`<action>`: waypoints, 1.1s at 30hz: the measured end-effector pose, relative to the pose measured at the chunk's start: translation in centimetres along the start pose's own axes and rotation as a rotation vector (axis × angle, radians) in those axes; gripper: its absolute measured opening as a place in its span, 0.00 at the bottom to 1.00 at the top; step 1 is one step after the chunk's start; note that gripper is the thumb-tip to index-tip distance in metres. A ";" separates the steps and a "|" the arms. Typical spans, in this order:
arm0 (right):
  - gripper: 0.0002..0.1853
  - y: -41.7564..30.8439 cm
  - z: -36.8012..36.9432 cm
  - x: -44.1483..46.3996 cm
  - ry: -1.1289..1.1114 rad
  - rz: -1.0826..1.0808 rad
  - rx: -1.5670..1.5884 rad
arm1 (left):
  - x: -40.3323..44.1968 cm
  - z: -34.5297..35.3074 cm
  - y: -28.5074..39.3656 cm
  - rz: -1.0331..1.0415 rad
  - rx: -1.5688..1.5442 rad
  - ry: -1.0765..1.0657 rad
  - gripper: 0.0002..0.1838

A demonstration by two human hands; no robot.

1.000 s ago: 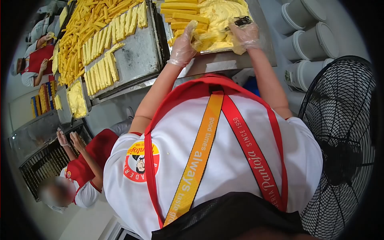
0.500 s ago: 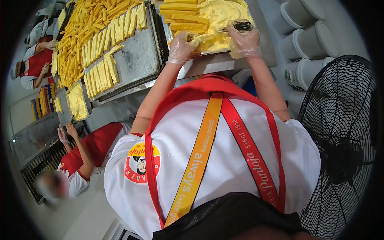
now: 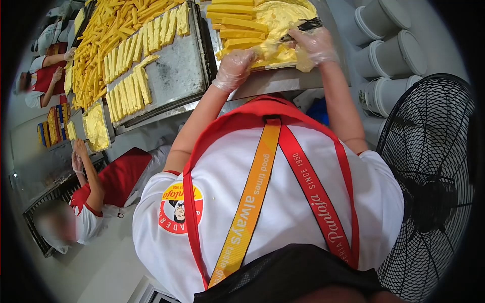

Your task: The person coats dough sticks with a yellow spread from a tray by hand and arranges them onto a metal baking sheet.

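In clear plastic gloves, both my hands are over a tray of yellow cream [image 3: 283, 15]. My left hand [image 3: 236, 68] is closed round the near end of a yellow stick [image 3: 258, 52], partly hidden and coated in cream. A dark, flat spatula-like tool [image 3: 309, 24] is in the closed grip of my right hand [image 3: 317, 46], its lower part smeared with cream. Several plain yellow sticks [image 3: 236, 34] lie side by side on the tray's left part, just beyond my left hand.
Left of my hands, a metal baking tray [image 3: 174, 70] carries rows of cream-coated sticks [image 3: 126, 96]. Beyond it is a heap of plain sticks [image 3: 96, 55]. White buckets [image 3: 389, 53] and a black fan [image 3: 429, 166] stand at right. A co-worker [image 3: 91, 192] is at lower left, another [image 3: 48, 76] farther back.
My left hand has shifted slightly right and turned its knuckles up. My right hand has moved a little right, with the dark tool tilted. The near co-worker's hands have risen towards the small cream tray.
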State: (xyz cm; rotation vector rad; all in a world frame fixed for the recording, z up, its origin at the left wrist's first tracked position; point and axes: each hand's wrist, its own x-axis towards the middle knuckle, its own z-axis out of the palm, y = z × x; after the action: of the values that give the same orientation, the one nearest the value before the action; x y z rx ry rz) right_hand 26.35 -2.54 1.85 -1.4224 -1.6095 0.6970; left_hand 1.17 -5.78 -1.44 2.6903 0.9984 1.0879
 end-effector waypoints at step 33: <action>0.24 3.3 0.3 1.2 0.060 0.183 -0.467 | -14.0 -16.2 -0.3 -0.874 0.638 0.507 0.10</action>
State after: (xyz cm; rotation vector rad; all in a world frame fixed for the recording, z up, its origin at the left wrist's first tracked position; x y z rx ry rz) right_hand 27.72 -0.71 -0.85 -1.9249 -1.6770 0.3849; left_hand -16.96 -16.55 2.22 1.8203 2.6208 1.3710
